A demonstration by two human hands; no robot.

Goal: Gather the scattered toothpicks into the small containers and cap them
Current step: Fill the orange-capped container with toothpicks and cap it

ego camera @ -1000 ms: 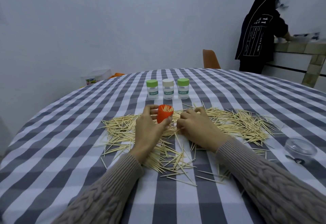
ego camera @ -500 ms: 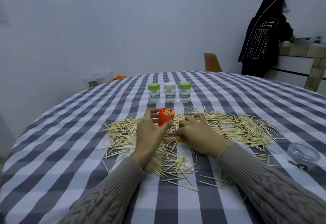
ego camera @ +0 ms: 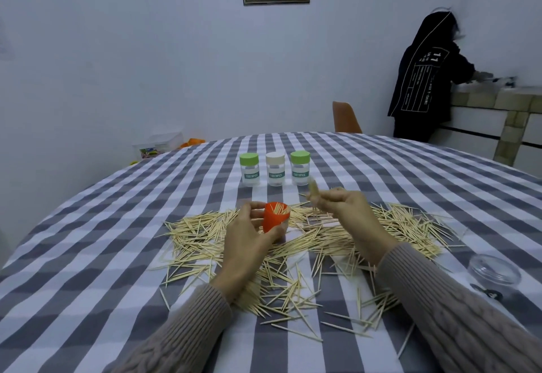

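Since a second ago: right hand (ego camera: 349,205) lifted off the pile, now raised above it with a small blurred bundle of toothpicks (ego camera: 313,189) pinched at the fingertips; left hand (ego camera: 249,234) unchanged in its hold; view tipped upward a little.

Largest first. Round worktop (ego camera: 102,226) under a grey-and-white checked cloth. Across its middle, a wide scatter of toothpicks (ego camera: 396,231), thickest between and behind the two hands, thinning into loose strays toward the near edge. Behind the pile, well apart from the hands, three small clear containers in a row, all capped: green-capped container (ego camera: 249,168) on the left, cream-capped container (ego camera: 275,168) in the middle, second green-capped container (ego camera: 300,167) on the right. Near the right edge, a clear lid (ego camera: 494,268) lying on the cloth.

In the left hand, fingers and thumb curled round an orange container (ego camera: 275,220), held just above the pile, mouth open and tilted toward the right hand, some picks already standing inside.

Deciding relation: pinched bundle up and to the right of the orange mouth, near but not over it, right hand clearly the nearer carrier. Long axis of the bundle roughly upright, so likely only a short leftward and downward travel needed, points lined up with the tilted opening. Risk, as a judgement: picks fanning out and catching the rim.
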